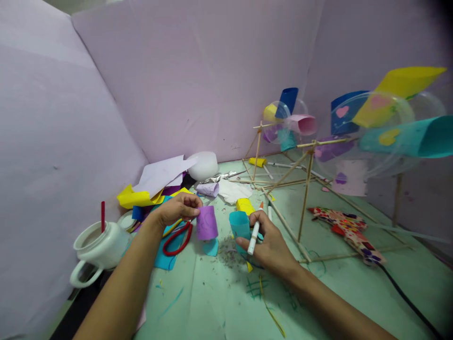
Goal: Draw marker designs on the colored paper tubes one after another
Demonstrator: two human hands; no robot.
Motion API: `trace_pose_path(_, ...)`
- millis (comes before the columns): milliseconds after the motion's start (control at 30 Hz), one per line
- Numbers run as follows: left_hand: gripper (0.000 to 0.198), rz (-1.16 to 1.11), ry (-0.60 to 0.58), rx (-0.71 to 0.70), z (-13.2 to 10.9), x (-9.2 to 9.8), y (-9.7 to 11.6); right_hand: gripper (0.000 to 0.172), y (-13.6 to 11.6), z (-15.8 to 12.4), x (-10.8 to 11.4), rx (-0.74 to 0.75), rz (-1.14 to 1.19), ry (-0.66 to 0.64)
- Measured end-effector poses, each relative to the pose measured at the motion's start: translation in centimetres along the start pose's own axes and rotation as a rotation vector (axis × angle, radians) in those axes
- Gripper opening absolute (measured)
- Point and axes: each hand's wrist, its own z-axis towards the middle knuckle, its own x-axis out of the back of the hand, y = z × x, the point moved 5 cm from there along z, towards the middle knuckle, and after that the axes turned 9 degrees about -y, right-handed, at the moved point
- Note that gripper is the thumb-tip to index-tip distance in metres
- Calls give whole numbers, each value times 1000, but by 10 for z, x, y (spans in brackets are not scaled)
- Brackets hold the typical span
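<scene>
My left hand (181,208) pinches the upper left edge of a small purple paper roll (206,223) with dark curved lines drawn on it. A round teal paper piece (211,247) lies just below that roll. My right hand (265,236) grips a white marker (254,237), its orange end pointing away from me. The fingers and thumb of this hand also touch a teal paper roll (239,224), which stands roughly upright; whether they carry its weight I cannot tell. Behind it sits a yellow paper roll (245,206). Red-handled scissors (178,240) lie left of the purple roll.
A white teapot (101,245) stands at left, near coloured paper sheets (161,177). Stick frames (307,203) carrying paper-bladed wheels (375,123) rise at right. A patterned glue gun (348,231) with a black cord lies beneath them. Pale panels (198,80) enclose the table.
</scene>
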Motion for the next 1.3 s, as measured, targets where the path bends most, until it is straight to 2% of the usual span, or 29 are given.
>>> trace_pose_path(133, 25, -133, 92, -42, 16, -3, -24, 34, 2, 1, -1, -5, -18, 2)
trace_pose_path(200, 25, -158, 149, -37, 23, -5, -30, 35, 4, 1, -1, -21, -23, -4)
trace_pose_path(367, 18, -140, 309, -6, 27, -5, -20, 36, 5, 0, -3, -50, -4, -25)
trace_pose_path(533, 19, -102, 349, 17, 36, -6, -8, 38, 9, 1, -4, -105, -4, -27)
trace_pose_path(700, 15, -114, 408, 8, 49, -4, -8, 39, 16, 2, -8, -112, 19, -63)
trace_pose_path(900, 22, -186, 474, -49, 41, -1, -9, 37, 12, 0, -10, -112, 46, -82)
trace_pose_path(967, 20, -214, 555, -97, 33, 4, -4, 38, 12, -1, -11, -123, 80, -84)
trace_pose_path(1067, 19, -276, 741, -185, 12, 11, 6, 40, 12, -1, -9, -110, 124, -45)
trace_pose_path(1133, 16, -329, 821, -225, -5, 3, 10, 40, 10, -1, -6, -83, 152, 10)
trace_pose_path(1200, 18, -368, 802, -229, -19, -20, 8, 40, 8, -2, -3, -61, 184, 61)
trace_pose_path(1233, 19, -386, 752, -211, -23, -36, 5, 41, 7, -2, -2, -53, 199, 79)
trace_pose_path(1300, 21, -453, 567, -121, -24, -76, -5, 41, 4, -3, 0, -41, 219, 105)
